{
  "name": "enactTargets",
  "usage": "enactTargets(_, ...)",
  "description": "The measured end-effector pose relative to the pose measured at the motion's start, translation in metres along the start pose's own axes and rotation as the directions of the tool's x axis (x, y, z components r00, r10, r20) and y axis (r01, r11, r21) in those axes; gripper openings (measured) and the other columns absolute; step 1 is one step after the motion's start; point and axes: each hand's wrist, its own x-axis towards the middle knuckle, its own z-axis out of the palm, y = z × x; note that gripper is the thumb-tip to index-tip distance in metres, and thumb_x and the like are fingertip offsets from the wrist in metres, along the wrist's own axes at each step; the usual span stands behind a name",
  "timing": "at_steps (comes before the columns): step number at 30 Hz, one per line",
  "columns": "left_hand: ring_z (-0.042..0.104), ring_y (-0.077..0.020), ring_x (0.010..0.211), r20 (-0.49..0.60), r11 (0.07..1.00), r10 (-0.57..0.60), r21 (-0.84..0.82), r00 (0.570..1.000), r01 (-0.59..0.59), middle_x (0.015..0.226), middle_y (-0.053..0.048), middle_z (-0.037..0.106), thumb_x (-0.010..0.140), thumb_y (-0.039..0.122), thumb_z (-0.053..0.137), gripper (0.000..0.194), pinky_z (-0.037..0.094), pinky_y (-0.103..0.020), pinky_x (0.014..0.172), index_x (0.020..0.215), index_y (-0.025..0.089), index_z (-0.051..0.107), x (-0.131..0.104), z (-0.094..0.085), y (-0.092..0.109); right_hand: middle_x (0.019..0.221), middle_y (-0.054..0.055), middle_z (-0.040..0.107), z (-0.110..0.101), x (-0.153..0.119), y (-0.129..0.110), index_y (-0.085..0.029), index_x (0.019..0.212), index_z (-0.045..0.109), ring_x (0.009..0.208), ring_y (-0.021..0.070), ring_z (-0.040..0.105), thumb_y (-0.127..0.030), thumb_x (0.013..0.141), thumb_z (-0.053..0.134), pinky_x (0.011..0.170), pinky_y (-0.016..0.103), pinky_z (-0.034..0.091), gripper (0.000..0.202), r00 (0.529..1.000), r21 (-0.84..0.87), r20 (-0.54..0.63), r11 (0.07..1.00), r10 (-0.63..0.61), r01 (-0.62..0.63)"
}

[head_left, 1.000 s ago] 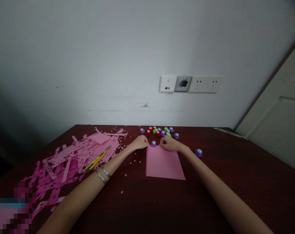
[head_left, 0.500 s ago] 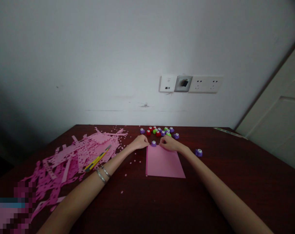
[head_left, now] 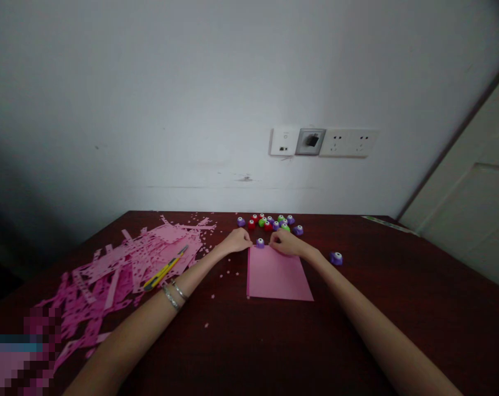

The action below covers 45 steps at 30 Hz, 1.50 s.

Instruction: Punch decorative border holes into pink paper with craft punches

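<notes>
A folded-looking sheet of pink paper point(head_left: 279, 275) lies on the dark table, with a darker pink strip along its left side. At its far edge sits a small purple craft punch point(head_left: 260, 243) with a white button, between my two hands. My left hand point(head_left: 238, 240) is closed, its fingertips pinching the paper's far left corner. On the other side of the punch, my right hand point(head_left: 286, 242) is closed in a pinch at the paper's far edge. The fingertips of both hands are small and partly hidden.
Several red, green and purple punches point(head_left: 267, 226) cluster behind my hands. Another purple punch point(head_left: 336, 258) stands to the right. Pink paper scraps point(head_left: 121, 264) heap at left under a yellow utility knife point(head_left: 165, 269). A ruler-like strip point(head_left: 389, 224) lies far right, near the wall sockets point(head_left: 348, 143).
</notes>
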Motion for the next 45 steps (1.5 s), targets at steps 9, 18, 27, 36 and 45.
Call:
enactTargets(9, 0.058, -0.0148, 0.065, 0.013, 1.0, -0.01, 0.0, 1.0, 0.01, 0.064, -0.003, 0.064, 0.067, 0.023, 0.057, 0.015, 0.04, -0.022, 0.061, 0.059, 0.014, 0.064, -0.001, -0.001, 0.002, 0.061, 0.003, 0.059, -0.001, -0.001, -0.004, -0.013, 0.061, 0.057, 0.054, 0.0108, 0.048, -0.011, 0.071, 0.049, 0.052, 0.021, 0.033, 0.013, 0.999, 0.009, 0.005, 0.999, 0.036, -0.036)
enactTargets(18, 0.054, -0.0132, 0.067, -0.076, 0.998, -0.048, 0.037, 0.996, 0.05, 0.072, -0.001, 0.061, 0.07, 0.028, 0.055, 0.015, 0.036, -0.022, 0.057, 0.073, 0.014, 0.061, 0.004, -0.006, -0.003, 0.064, 0.004, 0.059, -0.012, -0.001, -0.02, -0.015, 0.063, 0.053, 0.061, 0.0131, 0.05, -0.021, 0.078, 0.051, 0.054, 0.022, 0.032, 0.016, 0.975, 0.025, -0.136, 0.984, 0.178, -0.176)
enactTargets(27, 0.03, -0.0066, 0.042, 0.125, 0.989, 0.106, -0.115, 0.986, -0.092, 0.043, 0.005, 0.035, 0.07, 0.041, 0.052, 0.035, 0.019, -0.023, 0.042, 0.048, 0.014, 0.049, 0.015, -0.017, 0.009, 0.04, -0.002, 0.046, -0.018, 0.008, -0.034, -0.015, 0.051, 0.049, 0.032, 0.0056, 0.037, -0.035, 0.08, 0.049, 0.033, 0.017, 0.026, 0.036, 0.882, 0.364, 0.197, 0.803, 0.429, -0.472)
enactTargets(36, 0.038, -0.0062, 0.044, 0.397, 0.973, -0.053, -0.184, 0.916, 0.136, 0.049, 0.003, 0.046, 0.058, 0.043, 0.067, 0.032, 0.026, -0.02, 0.041, 0.055, 0.014, 0.054, 0.026, -0.03, 0.023, 0.04, -0.006, 0.042, -0.016, 0.014, -0.026, -0.015, 0.055, 0.047, 0.029, 0.0018, 0.028, -0.032, 0.075, 0.057, 0.029, 0.015, 0.02, 0.028, 0.817, 0.529, 0.408, 0.623, 0.408, -0.576)
enactTargets(45, 0.037, -0.0052, 0.046, 0.603, 0.949, -0.104, -0.178, 0.791, 0.261, 0.055, 0.001, 0.05, 0.051, 0.042, 0.075, 0.034, 0.024, -0.019, 0.04, 0.058, 0.013, 0.058, 0.04, -0.032, 0.018, 0.039, -0.008, 0.037, -0.017, 0.017, -0.024, -0.016, 0.058, 0.043, 0.029, 0.0007, 0.019, -0.026, 0.076, 0.055, 0.028, 0.014, 0.013, 0.024, 0.787, 0.601, 0.545, 0.52, 0.289, -0.607)
